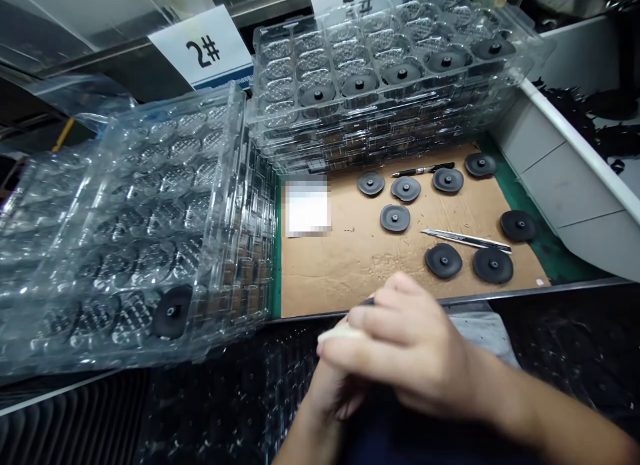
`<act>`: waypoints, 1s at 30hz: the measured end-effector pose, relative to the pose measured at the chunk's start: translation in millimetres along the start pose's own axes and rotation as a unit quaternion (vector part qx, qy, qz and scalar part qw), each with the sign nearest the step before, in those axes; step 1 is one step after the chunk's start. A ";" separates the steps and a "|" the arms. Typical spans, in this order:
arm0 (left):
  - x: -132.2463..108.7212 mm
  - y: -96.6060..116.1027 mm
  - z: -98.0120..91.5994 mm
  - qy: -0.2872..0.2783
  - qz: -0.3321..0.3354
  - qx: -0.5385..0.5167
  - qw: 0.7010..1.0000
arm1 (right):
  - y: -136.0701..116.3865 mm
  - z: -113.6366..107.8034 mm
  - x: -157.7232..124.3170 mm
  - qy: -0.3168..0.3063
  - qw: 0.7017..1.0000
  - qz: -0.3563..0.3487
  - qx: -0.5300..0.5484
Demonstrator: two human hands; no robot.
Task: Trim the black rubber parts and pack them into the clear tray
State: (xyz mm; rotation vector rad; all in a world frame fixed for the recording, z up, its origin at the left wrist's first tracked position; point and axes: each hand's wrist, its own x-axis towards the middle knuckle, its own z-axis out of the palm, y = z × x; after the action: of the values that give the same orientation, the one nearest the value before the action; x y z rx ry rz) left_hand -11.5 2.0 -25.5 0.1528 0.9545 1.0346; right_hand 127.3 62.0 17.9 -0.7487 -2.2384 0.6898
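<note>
My right hand [405, 338] curls over my left hand [335, 385] at the bottom middle of the view, just in front of the work surface's near edge. A small dark object [367, 301] shows at the top of my right fingers, and a pale piece [340, 333] sits between my hands. Most of what they hold is hidden. Several black rubber discs, one of them [395, 218], lie on a brown cardboard sheet [350, 278] beyond my hands. A utility knife [466, 239] and a black pen [423, 171] lie among them.
Stacked clear blister trays [380, 71] stand at the back, and a tilted stack [150, 218] holding a black disc [173, 316] leans at the left. A "2#" sign [203, 51] stands behind them. A white bin wall [565, 165] runs along the right.
</note>
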 end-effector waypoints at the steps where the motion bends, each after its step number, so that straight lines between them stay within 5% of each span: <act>1: 0.3 0.8 -0.5 -0.007 0.002 -0.007 1.000 | 6.6 0.6 -1.0 0.008 1.000 0.015 0.014; 7: -2.0 8.9 -13.1 -0.063 -0.008 -0.058 0.996 | 42.2 12.3 -43.7 0.040 0.956 0.289 0.035; 11: -2.0 8.4 -16.5 -0.067 -0.013 -0.067 0.995 | 39.4 29.0 -76.1 0.013 0.928 0.356 0.113; 14: -1.7 7.3 -13.0 -0.073 -0.013 -0.062 0.995 | 34.4 25.3 -76.9 0.071 0.919 0.374 0.099; 18: -3.0 3.9 -4.8 -0.070 -0.001 -0.054 0.996 | 15.7 4.5 -49.4 0.138 0.930 0.336 0.057; 24: -4.5 2.7 -5.5 -0.035 0.017 -0.029 0.999 | -18.9 14.0 -17.5 0.079 0.992 0.083 0.050; 27: -4.2 7.2 -6.8 -0.017 0.041 -0.028 0.999 | -20.4 19.5 -11.2 -0.010 0.995 0.072 0.074; 30: -5.8 11.1 -0.5 -0.004 0.048 -0.003 0.999 | -18.3 18.0 -5.4 0.037 0.996 0.077 0.025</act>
State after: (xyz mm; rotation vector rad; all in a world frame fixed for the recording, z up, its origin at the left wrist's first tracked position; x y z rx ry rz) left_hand -20.1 3.3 -16.5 0.1999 0.9443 1.1240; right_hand 111.7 41.0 15.9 -0.9131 -2.1045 0.7766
